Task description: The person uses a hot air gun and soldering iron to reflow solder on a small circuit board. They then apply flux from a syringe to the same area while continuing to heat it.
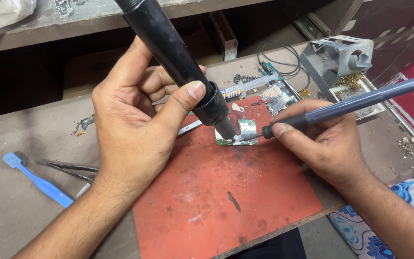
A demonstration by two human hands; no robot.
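Observation:
My left hand grips a thick black hot-air wand, its nozzle pointing down at a small green circuit board on a red work mat. My right hand holds a slim grey soldering iron like a pen, its tip touching the board's lower right part. The nozzle hides the board's left end.
A blue plastic pry tool and black tweezers lie on the left of the bench. Behind the mat are a white syringe, another circuit board, a grey iron stand with brass wool, and loose wires.

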